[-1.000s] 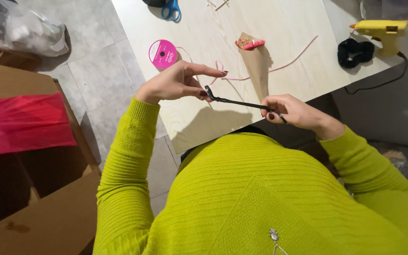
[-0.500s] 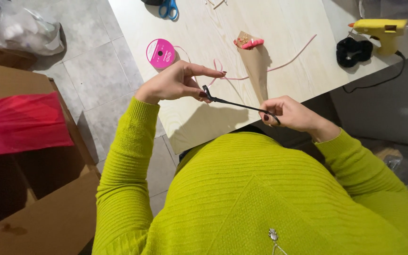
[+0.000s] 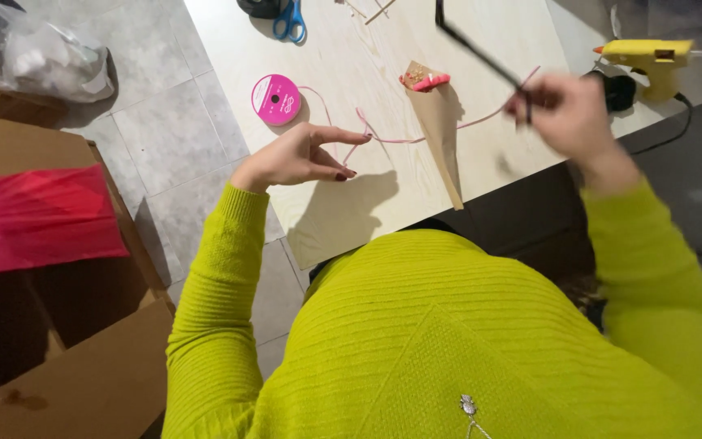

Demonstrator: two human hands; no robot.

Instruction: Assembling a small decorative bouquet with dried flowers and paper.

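A pale plywood tabletop (image 3: 351, 57) fills the upper middle of the view, with a grey tiled floor (image 3: 164, 138) to its left and an open brown cardboard box (image 3: 58, 374) holding a sheet of red plastic film (image 3: 34, 219) at the lower left. Against the near edge sits the person in a ribbed lime-green sweater (image 3: 465, 341). On the tabletop lies a long narrow cone of brown kraft paper (image 3: 440, 134) with a small red-pink bundle at its wide end, tip pointing toward the person. At the far right edge rests a yellow hot-glue gun (image 3: 647, 55), with a black object just beside it. The right hand (image 3: 566, 118), blurred, is raised above the tabletop and pinches one end of a thin black strip (image 3: 477, 49), which slants up and away to the left, clear of the surface. The left hand (image 3: 302, 154) hovers near the front edge, fingers loosely spread, forefinger stretched out, holding nothing. Beyond it stands a round pink ribbon spool (image 3: 276, 99), its thin pink ribbon (image 3: 383, 136) trailing across the tabletop toward the cone. Blue-handled scissors (image 3: 290, 20) lie at the top.
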